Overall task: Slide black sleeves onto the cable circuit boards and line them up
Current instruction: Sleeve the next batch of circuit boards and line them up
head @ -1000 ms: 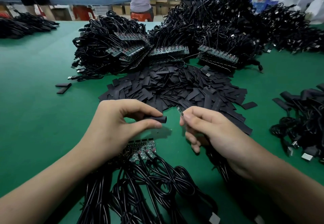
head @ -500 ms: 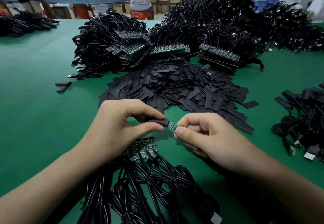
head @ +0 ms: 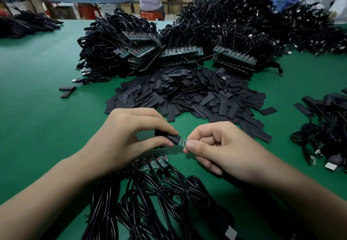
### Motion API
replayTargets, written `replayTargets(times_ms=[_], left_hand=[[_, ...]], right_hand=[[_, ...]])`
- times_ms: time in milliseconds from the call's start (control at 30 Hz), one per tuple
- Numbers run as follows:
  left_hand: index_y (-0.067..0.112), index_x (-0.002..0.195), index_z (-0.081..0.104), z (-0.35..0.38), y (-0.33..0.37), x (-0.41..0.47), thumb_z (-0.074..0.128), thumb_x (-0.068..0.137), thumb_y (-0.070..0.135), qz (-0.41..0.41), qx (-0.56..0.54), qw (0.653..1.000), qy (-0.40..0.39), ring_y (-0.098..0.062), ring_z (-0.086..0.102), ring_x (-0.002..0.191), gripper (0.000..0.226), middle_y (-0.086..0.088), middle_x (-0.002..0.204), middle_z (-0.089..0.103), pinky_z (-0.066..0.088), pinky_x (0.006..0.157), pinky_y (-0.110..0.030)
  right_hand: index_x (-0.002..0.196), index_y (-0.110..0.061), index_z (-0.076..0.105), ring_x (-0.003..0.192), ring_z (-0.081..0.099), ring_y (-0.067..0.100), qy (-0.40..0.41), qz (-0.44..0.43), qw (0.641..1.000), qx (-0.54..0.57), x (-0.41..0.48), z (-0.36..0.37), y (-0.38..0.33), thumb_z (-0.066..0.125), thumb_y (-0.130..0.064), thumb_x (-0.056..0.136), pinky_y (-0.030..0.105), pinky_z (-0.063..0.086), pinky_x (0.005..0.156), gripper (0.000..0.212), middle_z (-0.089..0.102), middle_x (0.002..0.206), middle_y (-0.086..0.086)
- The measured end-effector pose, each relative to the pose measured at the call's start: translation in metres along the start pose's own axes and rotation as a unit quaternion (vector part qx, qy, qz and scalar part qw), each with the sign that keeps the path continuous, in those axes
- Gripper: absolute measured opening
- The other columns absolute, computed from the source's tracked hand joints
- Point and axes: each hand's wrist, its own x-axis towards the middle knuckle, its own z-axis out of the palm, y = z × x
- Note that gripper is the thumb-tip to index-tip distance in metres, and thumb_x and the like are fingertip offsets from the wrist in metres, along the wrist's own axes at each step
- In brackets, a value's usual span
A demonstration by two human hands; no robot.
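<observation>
One green counter (head: 37, 127) carries heaps of black cables (head: 234, 23) and, nearer, a spread pile of flat black sleeves (head: 187, 97). Above a row of cabled boards (head: 154, 157), the left hand (head: 127, 138) pinches a black sleeve (head: 171, 138) between thumb and fingers. The right hand (head: 221, 149) pinches a small green circuit board (head: 182, 142), whose end meets the sleeve's mouth.

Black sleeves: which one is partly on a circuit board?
The sleeve pinched by the left hand: the green board held by the right hand pokes from its end. The others lie loose in the pile behind.
</observation>
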Motion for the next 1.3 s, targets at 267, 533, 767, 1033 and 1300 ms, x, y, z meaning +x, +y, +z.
replayTargets(times_ms=[267,533,767,1033,1300], left_hand=[[0.018,0.099,0.081,-0.002,0.001,0.003,0.081,0.082,0.025,0.004,-0.003,1.000,-0.007,-0.004,0.071,0.086,0.018,0.011,0.095,0.075,0.056,0.080,-0.023],[0.018,0.104,0.081,0.004,0.003,0.001,0.080,0.084,0.026,0.003,-0.010,1.000,-0.015,-0.003,0.069,0.086,0.022,0.010,0.094,0.073,0.055,0.080,-0.022],[0.019,0.099,0.081,0.005,0.003,0.003,0.079,0.082,0.027,-0.031,-0.020,0.997,0.066,-0.009,0.072,0.085,0.018,0.010,0.093,0.075,0.053,0.081,-0.020],[0.018,0.099,0.081,0.008,0.005,0.003,0.079,0.082,0.027,-0.038,-0.042,0.996,0.064,-0.009,0.072,0.086,0.019,0.009,0.093,0.075,0.054,0.081,-0.021],[0.017,0.101,0.081,0.010,0.004,0.003,0.078,0.084,0.025,-0.044,-0.038,0.997,0.052,-0.008,0.071,0.086,0.019,0.009,0.092,0.075,0.054,0.081,-0.021]], right_hand=[[0.088,-0.014,0.074,0.044,0.044,0.010,-0.009,0.002,1.000,0.010,0.000,-0.008,-0.002,0.061,-0.018,0.102,0.019,0.036,0.047,0.020,0.058,0.057,-0.002],[0.090,-0.011,0.068,0.043,0.051,0.012,-0.005,-0.009,1.000,-0.003,0.000,0.000,-0.004,0.062,-0.020,0.101,0.019,0.041,0.046,0.016,0.065,0.060,0.002],[0.093,-0.006,0.068,0.054,0.063,0.018,0.028,-0.013,0.999,0.036,0.001,-0.007,-0.005,0.057,-0.020,0.104,0.026,0.049,0.054,0.020,0.074,0.071,0.011],[0.085,-0.022,0.071,0.047,0.054,0.011,0.073,-0.057,0.995,-0.045,-0.001,-0.004,-0.001,0.062,-0.025,0.101,0.021,0.043,0.053,0.019,0.069,0.062,0.004],[0.080,-0.024,0.071,0.044,0.055,0.006,0.144,-0.106,0.971,-0.155,-0.001,0.005,-0.001,0.063,-0.028,0.099,0.020,0.045,0.051,0.021,0.068,0.059,-0.003]])
